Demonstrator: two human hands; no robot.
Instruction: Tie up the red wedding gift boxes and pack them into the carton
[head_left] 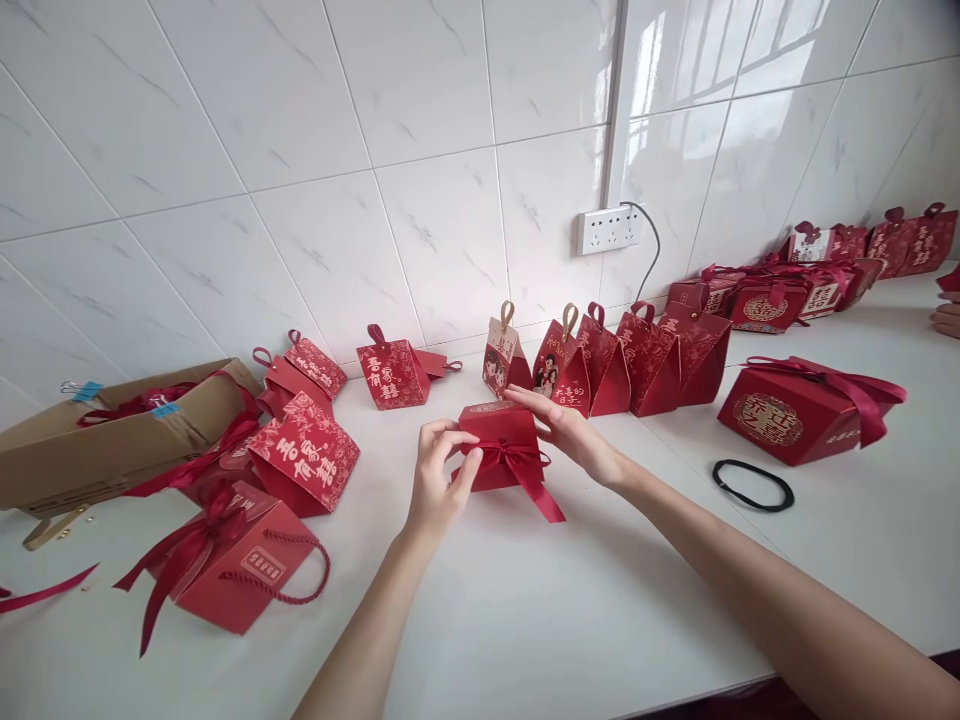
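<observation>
A small red box [491,478] with a dark red ribbon bow on its front sits on the white table, between my two hands. My left hand [439,480] is at its left side, with thumb and forefinger pinching the left part of the ribbon bow [510,455]. One ribbon tail hangs down to the lower right onto the table. My right hand [574,435] lies along the top right edge of the box, its fingers stretched out and touching it.
Red gift boxes [651,360] stand in a row behind the box. A ribboned box [795,415] and a black loop [752,500] lie right. At left are a roped box [247,560] and a cardboard tray [112,450]. Another person's hand [946,315] shows far right.
</observation>
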